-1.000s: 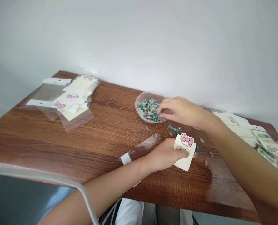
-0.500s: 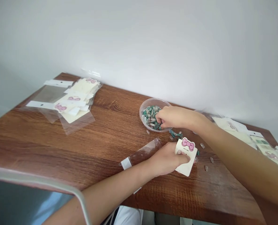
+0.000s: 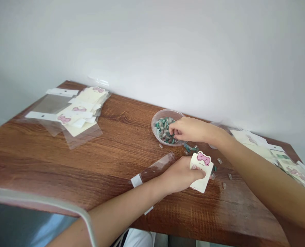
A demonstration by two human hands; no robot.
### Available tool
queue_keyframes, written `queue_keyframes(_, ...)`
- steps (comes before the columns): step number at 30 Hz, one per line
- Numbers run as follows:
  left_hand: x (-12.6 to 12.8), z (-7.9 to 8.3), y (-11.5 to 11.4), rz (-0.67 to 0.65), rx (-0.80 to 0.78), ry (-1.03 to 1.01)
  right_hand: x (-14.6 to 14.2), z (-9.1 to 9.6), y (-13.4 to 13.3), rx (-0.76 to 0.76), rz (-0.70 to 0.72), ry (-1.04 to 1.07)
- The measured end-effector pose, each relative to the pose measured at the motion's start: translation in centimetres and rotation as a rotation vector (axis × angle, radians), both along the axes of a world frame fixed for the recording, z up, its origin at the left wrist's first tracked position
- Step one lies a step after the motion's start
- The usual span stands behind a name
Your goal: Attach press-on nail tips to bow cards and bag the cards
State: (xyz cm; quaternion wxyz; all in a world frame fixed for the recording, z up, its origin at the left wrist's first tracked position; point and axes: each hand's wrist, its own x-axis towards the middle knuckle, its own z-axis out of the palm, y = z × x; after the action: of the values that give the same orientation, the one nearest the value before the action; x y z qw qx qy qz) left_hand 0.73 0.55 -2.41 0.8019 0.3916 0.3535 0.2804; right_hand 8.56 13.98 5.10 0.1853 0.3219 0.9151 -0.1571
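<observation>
My left hand point(image 3: 180, 175) grips a cream card point(image 3: 201, 172) printed with a pink bow, its fingers lying across the card's lower part. A clear plastic bag point(image 3: 155, 168) with a white strip lies flat on the table by my left wrist. My right hand point(image 3: 190, 130) reaches over a clear round plastic bowl point(image 3: 168, 112), fingertips down among small green and clear pieces point(image 3: 162, 128). Whether those fingers pinch a piece is hidden. Several loose pieces point(image 3: 190, 148) lie on the wood between the bowl and the card.
On the brown wooden table point(image 3: 65, 164), a pile of cream cards and clear bags point(image 3: 83, 109) lies to the left. Packets with green contents point(image 3: 291, 168) lie at the right. Several clear pieces point(image 3: 220, 161) sit right of the card. A chair back point(image 3: 36, 199) shows at lower left.
My right hand has moved from the bowl's right side further over it, fingertips dipping among the pieces. The card has tilted slightly in my left hand, and the whole view has shifted as my head moved.
</observation>
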Motion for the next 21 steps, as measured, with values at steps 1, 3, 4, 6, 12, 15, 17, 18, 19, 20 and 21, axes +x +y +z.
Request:
queue_keyframes(1, 0.0, 0.1, 0.0, 0.001, 0.004, -0.001, 0.0, 0.1, 0.0, -0.012, -0.004, 0.003)
queue_keyframes(3, -0.1, 0.2, -0.1, 0.004, 0.014, 0.002, -0.2, 0.2, -0.1, -0.028, 0.0, 0.0)
queue_keyframes(4, -0.1, 0.2, -0.1, 0.005, 0.021, 0.007, -0.2, 0.2, -0.1, -0.027, 0.008, -0.008)
queue_keyframes(6, -0.1, 0.3, 0.0, 0.003, 0.037, 0.015, -0.4, 0.1, -0.2, -0.013, 0.032, -0.024)
queue_keyframes(12, -0.2, 0.3, 0.1, -0.005, 0.079, 0.027, -0.9, -0.5, -0.3, 0.039, 0.093, -0.064)
queue_keyframes(15, -0.2, 0.3, 0.1, -0.01, 0.089, 0.025, -1.0, -0.9, -0.3, 0.078, 0.094, -0.092)
queue_keyframes(17, -0.2, 0.2, 0.1, -0.007, 0.088, 0.025, -1.1, -1.1, -0.3, 0.109, 0.097, -0.103)
queue_keyframes(18, -0.2, 0.2, 0.1, -0.004, 0.085, 0.026, -1.1, -1.1, -0.3, 0.127, 0.101, -0.106)
queue_keyframes(19, -0.2, 0.2, 0.1, -0.002, 0.082, 0.027, -1.1, -1.1, -0.4, 0.143, 0.108, -0.109)
queue_keyframes(20, -0.2, 0.2, 0.1, 0.001, 0.081, 0.028, -1.1, -1.0, -0.4, 0.156, 0.116, -0.113)
queue_keyframes(21, -0.2, 0.2, 0.1, 0.003, 0.081, 0.028, -1.1, -1.0, -0.5, 0.164, 0.123, -0.119)
